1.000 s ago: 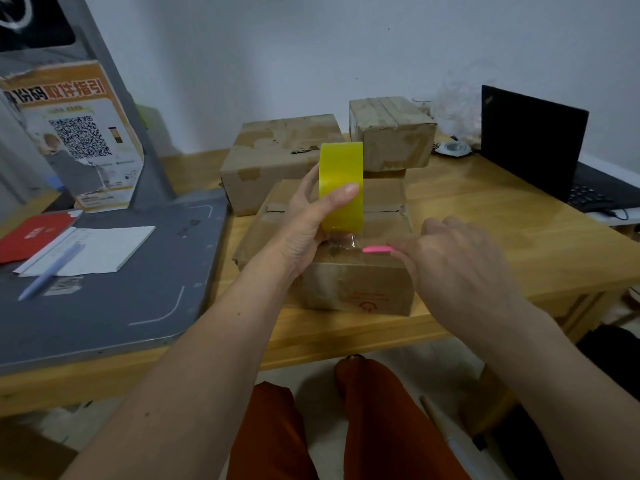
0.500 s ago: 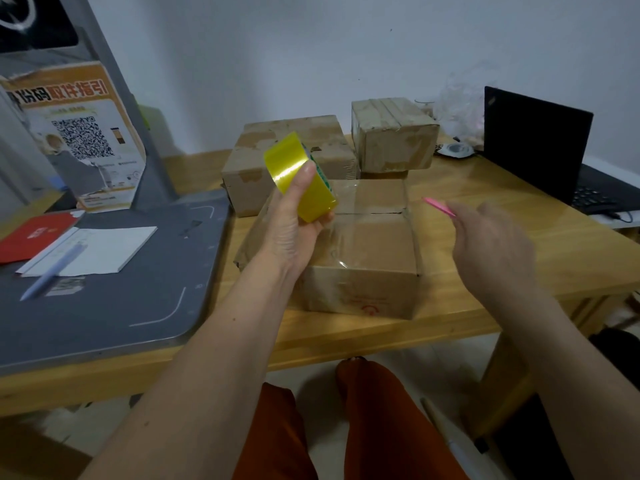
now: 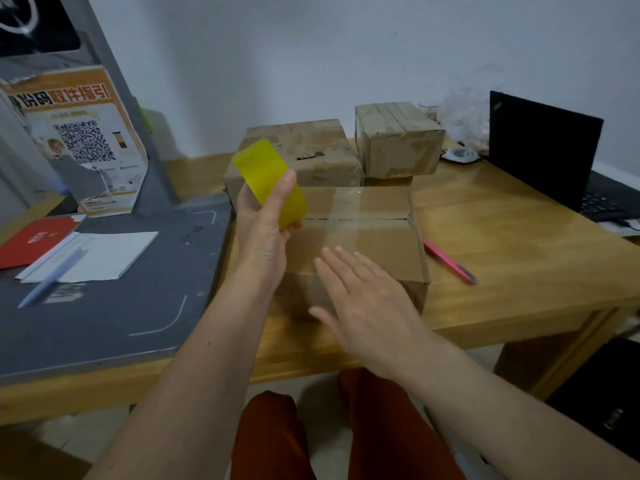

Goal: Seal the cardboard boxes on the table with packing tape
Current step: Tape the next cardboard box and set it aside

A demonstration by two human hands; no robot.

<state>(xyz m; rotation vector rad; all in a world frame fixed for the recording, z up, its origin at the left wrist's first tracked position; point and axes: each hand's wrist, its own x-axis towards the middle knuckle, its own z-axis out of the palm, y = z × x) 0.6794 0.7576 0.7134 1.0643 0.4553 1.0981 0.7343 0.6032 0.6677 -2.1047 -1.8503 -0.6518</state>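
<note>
Since the earlier frames the right hand [image 3: 363, 299] has released the pink cutter [image 3: 450, 261], which now lies on the table [image 3: 519, 244] just beside the right edge of the nearest box [image 3: 360, 247], and the hand has come back over that box. Its fingers are straight and slightly spread, palm down, at the front top edge of the carton; whether they press the cardboard or hover just above it cannot be determined.

The left hand [image 3: 265, 230] has lifted the yellow tape roll [image 3: 272, 183] away from the box top and holds it tilted above the box's left rear corner, thumb across the outer face and the other fingers curled round the roll behind.

A clear strip of tape [image 3: 346, 220] runs front to back across the flap seam of the nearest box, and no tape links roll and box now.

Judgement: the strip is cut free, so this box needs only smoothing down, which the flat right hand is placed to do. Two further boxes stand behind: the larger rear box [image 3: 294, 150], whose top shows a torn gap, and the smaller rear box [image 3: 398, 140], which already carries bands of tape. The larger one appears the likelier next candidate for sealing.
</note>
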